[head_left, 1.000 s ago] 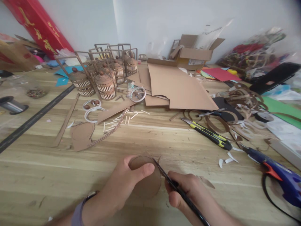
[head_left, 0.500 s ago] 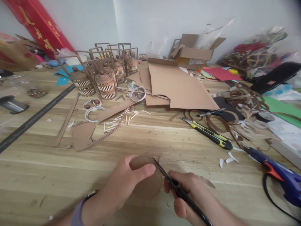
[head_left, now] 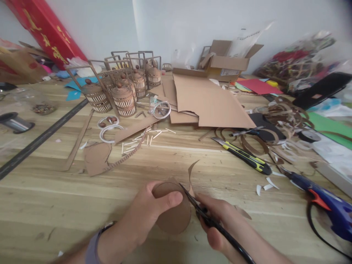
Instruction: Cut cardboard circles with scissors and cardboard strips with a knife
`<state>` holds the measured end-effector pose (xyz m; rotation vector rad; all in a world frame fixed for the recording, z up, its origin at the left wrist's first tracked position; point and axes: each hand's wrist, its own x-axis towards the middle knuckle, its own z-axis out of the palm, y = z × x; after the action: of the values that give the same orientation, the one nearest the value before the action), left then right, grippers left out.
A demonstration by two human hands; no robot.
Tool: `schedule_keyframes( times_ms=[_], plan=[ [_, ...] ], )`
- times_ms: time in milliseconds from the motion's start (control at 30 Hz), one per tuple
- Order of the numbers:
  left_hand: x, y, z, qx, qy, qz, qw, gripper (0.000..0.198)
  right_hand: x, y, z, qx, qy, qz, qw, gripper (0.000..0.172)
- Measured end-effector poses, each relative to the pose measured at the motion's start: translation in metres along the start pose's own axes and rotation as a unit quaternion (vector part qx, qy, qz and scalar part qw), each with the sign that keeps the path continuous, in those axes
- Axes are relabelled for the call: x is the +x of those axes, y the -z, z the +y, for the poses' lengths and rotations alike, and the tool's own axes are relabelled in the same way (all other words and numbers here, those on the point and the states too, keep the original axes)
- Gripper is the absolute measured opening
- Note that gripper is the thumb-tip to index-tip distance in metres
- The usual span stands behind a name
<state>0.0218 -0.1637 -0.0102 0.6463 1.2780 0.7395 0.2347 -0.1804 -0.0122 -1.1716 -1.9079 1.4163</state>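
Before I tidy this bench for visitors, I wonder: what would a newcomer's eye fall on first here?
Probably the left hand, front and centre, holding a round piece of cardboard, with the right hand beside it gripping black scissors. Next, perhaps, the cluster of small lidded baskets with upright handles, back left. On the right, the yellow-and-black utility knife and the blue glue gun also stand out.
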Motion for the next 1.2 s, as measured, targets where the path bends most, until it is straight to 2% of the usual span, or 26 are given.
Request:
schedule_keyframes(
  times_ms=[233,433,600,767,900,1067,1200],
  plan=[
    [0.001,-0.001,0.000,-0.004,-0.015,-0.016,1.000,0.052,0.001,0.004,-0.008,-0.021,0.000,-0.008,1.000,0.099],
    [-0.003,0.001,0.004,0.035,-0.065,-0.038,0.997,0.038,-0.002,0.006,-0.006,-0.035,-0.001,-0.029,0.999,0.085],
    [-0.004,-0.001,0.003,0.039,-0.049,0.019,0.998,0.047,-0.001,0.010,-0.013,-0.026,-0.029,-0.050,0.998,0.080],
    [-0.003,0.000,-0.003,0.054,-0.020,0.038,0.998,0.059,0.000,0.007,-0.010,-0.019,-0.018,-0.048,0.999,0.079],
    [-0.002,0.000,-0.003,0.054,-0.005,0.026,0.998,0.065,-0.002,0.004,-0.006,-0.016,-0.020,-0.033,0.999,0.074],
    [-0.003,-0.002,0.001,0.045,-0.007,-0.012,0.999,0.058,-0.006,0.007,-0.012,-0.015,-0.024,-0.048,0.998,0.072],
    [-0.003,-0.001,0.000,0.035,-0.014,-0.018,0.999,0.056,-0.005,0.007,-0.010,0.001,-0.010,-0.055,0.998,0.069]
  ],
)
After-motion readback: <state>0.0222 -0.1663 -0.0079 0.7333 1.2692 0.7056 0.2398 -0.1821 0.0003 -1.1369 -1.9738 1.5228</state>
